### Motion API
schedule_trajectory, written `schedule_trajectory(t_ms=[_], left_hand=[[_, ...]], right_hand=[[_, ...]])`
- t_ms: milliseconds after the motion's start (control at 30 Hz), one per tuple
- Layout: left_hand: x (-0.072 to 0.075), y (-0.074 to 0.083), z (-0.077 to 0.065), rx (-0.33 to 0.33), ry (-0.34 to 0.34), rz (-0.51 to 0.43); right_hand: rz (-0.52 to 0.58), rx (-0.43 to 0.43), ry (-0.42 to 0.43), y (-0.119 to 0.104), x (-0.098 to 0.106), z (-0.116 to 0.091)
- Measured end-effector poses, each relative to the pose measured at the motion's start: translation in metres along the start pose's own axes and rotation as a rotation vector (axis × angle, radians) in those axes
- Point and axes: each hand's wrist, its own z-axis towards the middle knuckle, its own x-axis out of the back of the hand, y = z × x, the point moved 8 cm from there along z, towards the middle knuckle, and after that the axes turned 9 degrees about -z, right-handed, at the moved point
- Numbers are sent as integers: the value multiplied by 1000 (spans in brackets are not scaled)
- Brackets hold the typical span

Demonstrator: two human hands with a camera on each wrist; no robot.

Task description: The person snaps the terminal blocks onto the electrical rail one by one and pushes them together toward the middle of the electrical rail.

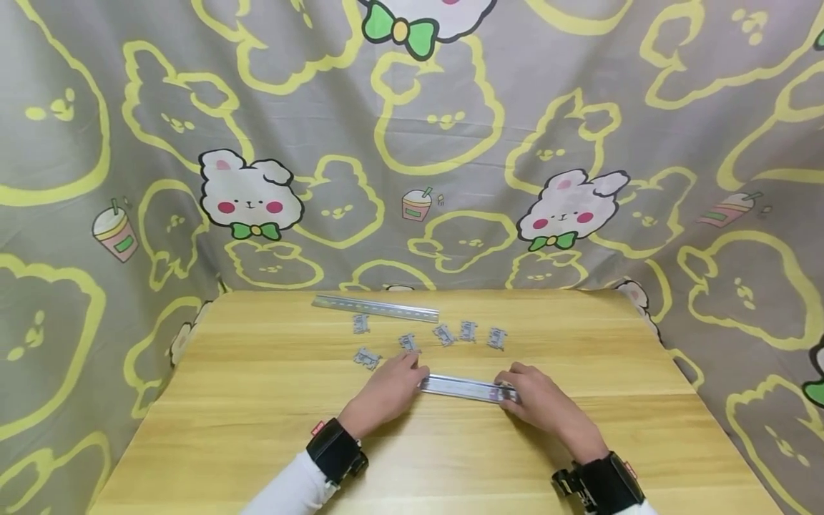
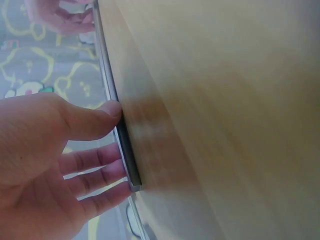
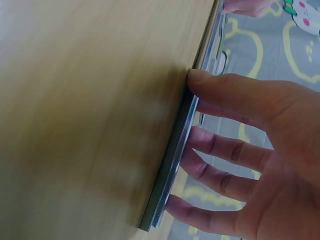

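A silvery slotted metal mounting rail (image 1: 460,387) lies crosswise at the middle of the table, at or very near its surface. My left hand (image 1: 389,390) grips the rail's left end. In the left wrist view, the thumb presses the near edge of the rail (image 2: 129,155) and the fingers are on the far side. At the right end, my right hand (image 1: 543,400) holds the same rail (image 3: 172,150) between thumb and fingers, as the right wrist view shows. Just beyond the left fingertips is a small grey clip-like part (image 1: 408,342).
A longer slotted metal rail (image 1: 380,309) lies near the table's back edge. Several more grey clip-like parts are scattered between the rails, among them one at the left (image 1: 367,357) and one at the right (image 1: 496,338). Patterned curtain (image 1: 450,193) surrounds the wooden table (image 1: 257,400).
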Motion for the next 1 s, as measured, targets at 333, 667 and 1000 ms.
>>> schedule_trajectory(t_ms=[333,667,1000], left_hand=[[12,-39,-35,91,14,-89],[23,-61,-51,114,66,-101],[29,-77,-53,159,103,-172]], right_hand=[[22,65,9,-31,-8,36],[11,117,12,-49,-13,63],[14,102,14,-52,-17,77]])
